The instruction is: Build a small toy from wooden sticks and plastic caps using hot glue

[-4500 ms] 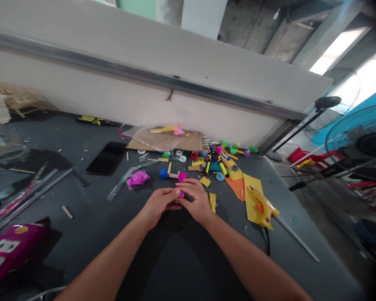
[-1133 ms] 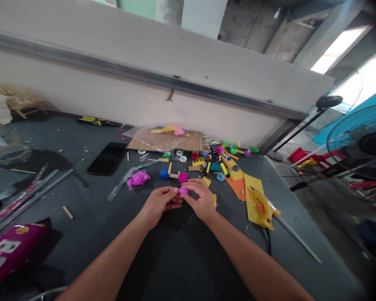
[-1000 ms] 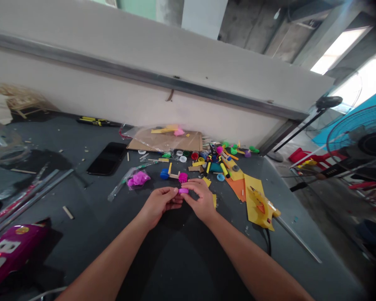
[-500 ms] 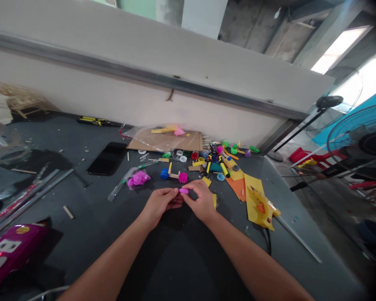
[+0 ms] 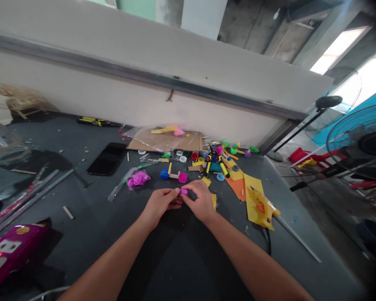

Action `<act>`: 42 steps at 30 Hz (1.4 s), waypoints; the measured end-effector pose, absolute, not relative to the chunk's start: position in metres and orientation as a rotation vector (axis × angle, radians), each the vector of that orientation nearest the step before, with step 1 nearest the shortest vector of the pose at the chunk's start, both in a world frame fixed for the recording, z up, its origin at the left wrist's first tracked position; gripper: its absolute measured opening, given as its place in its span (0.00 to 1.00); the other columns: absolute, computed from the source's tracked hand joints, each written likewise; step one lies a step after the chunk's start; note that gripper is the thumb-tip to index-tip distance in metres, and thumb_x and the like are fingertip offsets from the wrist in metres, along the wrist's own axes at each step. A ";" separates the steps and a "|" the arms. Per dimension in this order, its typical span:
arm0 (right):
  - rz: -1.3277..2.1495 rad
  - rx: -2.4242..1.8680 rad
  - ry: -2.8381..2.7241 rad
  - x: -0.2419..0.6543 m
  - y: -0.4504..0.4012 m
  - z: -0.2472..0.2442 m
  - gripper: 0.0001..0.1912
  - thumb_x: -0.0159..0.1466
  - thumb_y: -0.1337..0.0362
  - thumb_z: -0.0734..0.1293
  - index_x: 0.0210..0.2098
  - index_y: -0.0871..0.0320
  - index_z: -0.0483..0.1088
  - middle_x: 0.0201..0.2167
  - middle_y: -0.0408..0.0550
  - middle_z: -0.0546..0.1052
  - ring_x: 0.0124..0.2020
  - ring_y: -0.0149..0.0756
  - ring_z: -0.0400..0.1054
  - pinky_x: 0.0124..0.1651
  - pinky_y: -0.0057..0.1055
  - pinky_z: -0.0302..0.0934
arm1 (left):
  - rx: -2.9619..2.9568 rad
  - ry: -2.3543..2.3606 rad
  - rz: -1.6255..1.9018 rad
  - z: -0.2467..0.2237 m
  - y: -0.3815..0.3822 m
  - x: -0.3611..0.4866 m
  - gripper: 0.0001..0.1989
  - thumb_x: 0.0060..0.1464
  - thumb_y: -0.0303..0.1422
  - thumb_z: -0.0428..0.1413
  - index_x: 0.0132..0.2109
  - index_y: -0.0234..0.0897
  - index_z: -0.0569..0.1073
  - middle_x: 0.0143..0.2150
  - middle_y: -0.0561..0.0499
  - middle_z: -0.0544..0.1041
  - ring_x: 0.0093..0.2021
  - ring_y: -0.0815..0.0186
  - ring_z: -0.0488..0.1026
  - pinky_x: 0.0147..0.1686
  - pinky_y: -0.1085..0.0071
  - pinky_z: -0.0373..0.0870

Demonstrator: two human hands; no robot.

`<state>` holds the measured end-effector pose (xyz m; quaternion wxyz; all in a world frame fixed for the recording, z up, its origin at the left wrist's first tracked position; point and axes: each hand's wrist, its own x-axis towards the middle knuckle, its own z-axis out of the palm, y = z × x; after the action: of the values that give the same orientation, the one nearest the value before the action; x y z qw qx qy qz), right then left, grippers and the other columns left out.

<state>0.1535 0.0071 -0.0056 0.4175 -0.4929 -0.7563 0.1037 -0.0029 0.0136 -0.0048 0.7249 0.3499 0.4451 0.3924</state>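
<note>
The left hand (image 5: 161,205) and right hand (image 5: 202,201) pinch a small magenta plastic piece (image 5: 184,191) between their fingertips; a loose grip could drop it onto the cluttered desk (image 5: 81,196).

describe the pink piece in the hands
The pink piece is a small, short, cylinder-like part, bright magenta and plastic in look, seen side-on as a narrow band. It lies roughly level across the view, pinched between the fingers of the left hand and the right hand. Those fingers hide its ends, so any detail there cannot be seen.
</note>
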 end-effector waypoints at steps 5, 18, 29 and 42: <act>0.276 -1.216 -1.910 0.153 0.007 -0.006 0.06 0.57 0.64 0.67 0.35 0.53 0.72 0.31 0.45 0.76 0.39 0.37 0.66 0.46 0.37 0.58 | 0.771 0.993 0.869 -0.004 0.013 -0.003 0.14 0.41 0.37 0.63 0.31 0.29 0.77 0.25 0.47 0.77 0.28 0.68 0.73 0.32 0.72 0.73; 0.291 -1.162 -1.897 0.154 0.008 -0.007 0.10 0.56 0.61 0.69 0.38 0.52 0.72 0.34 0.45 0.77 0.40 0.38 0.67 0.47 0.38 0.59 | 0.765 0.951 0.858 -0.004 0.014 -0.006 0.13 0.43 0.37 0.63 0.32 0.29 0.77 0.27 0.46 0.77 0.29 0.68 0.74 0.33 0.71 0.73; 0.354 -1.147 -1.893 0.151 0.007 -0.005 0.06 0.58 0.60 0.67 0.36 0.52 0.73 0.32 0.45 0.78 0.40 0.38 0.68 0.47 0.39 0.60 | 0.759 0.923 0.851 -0.004 0.014 -0.007 0.12 0.43 0.36 0.63 0.32 0.30 0.77 0.28 0.47 0.77 0.30 0.68 0.74 0.34 0.70 0.73; 0.357 -1.108 -1.924 0.149 0.006 -0.007 0.08 0.58 0.61 0.67 0.38 0.52 0.73 0.34 0.45 0.78 0.41 0.38 0.67 0.48 0.40 0.59 | 0.776 0.909 0.833 -0.004 0.014 -0.007 0.13 0.42 0.36 0.63 0.33 0.30 0.77 0.28 0.47 0.77 0.29 0.69 0.73 0.34 0.71 0.73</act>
<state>0.1490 0.0062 -0.0069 0.4319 -0.4445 -0.7716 0.1433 -0.0073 0.0140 -0.0042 0.7463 0.3545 0.4153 0.3805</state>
